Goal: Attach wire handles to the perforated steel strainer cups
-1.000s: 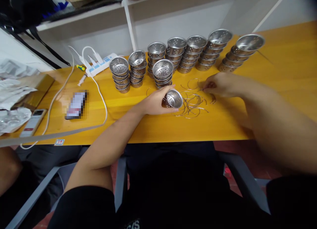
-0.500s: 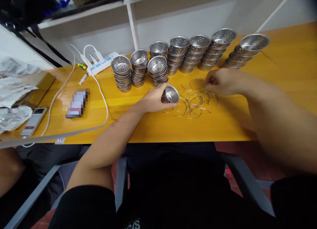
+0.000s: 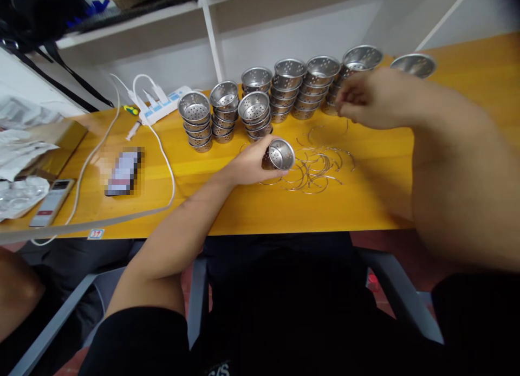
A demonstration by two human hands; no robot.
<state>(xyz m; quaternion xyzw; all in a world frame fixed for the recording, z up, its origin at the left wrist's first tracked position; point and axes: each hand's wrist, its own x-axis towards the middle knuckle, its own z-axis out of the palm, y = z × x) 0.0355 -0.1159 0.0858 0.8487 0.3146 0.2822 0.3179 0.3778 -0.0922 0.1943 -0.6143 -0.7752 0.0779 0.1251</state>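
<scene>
My left hand (image 3: 254, 162) is wrapped round a perforated metal cup (image 3: 281, 154), tilted with its mouth toward me, just above the table. Beside the cup lies a loose pile of thin curved metal wires (image 3: 314, 170). My right hand (image 3: 365, 98) is raised beyond the pile, its fingers pinched together. A thin curved wire (image 3: 347, 128) shows just below those fingers and appears held in them; the pinch itself is blurred. Behind the hands stand nested stacks of the same perforated cups (image 3: 288, 86); my right hand and forearm partly cover the stacks at the right.
On the left of the yellow table (image 3: 203, 202) lie a power strip (image 3: 164, 106) with white cables, a pixelated phone (image 3: 124, 171), another phone (image 3: 52, 202) and plastic bags (image 3: 22, 194). A white shelf (image 3: 134, 26) runs behind. Another person's arm (image 3: 18, 295) is at far left.
My right hand has lifted away from the wire pile, up and toward the cup stacks, with a wire apparently in its fingers. My left hand keeps the cup in nearly the same place.
</scene>
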